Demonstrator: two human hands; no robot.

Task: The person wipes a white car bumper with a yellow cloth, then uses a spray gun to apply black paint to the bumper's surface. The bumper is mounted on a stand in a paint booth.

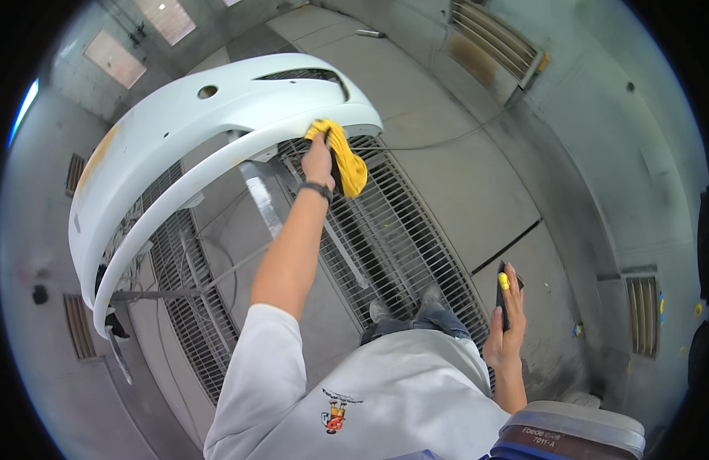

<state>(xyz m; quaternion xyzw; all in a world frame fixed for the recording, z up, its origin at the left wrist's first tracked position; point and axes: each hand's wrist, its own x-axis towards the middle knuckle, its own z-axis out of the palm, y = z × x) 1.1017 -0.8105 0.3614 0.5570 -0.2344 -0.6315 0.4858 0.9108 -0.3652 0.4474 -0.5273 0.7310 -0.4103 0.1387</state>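
A white car bumper with a yellowish patch at its left end is held up on a metal stand. My left hand, arm stretched forward, is closed on a bunched yellow and black cloth. The cloth's top meets the lower edge of the bumper near its right end. Out to the right, well away from the bumper, my right hand holds a thin dark pad between thumb and fingers. Yellow tape wraps one of its fingers.
Long metal floor grates run under the bumper and my feet. A thin hose crosses the floor to the right wall. Vents are set in the walls. A round filter-like part fills the lower right edge.
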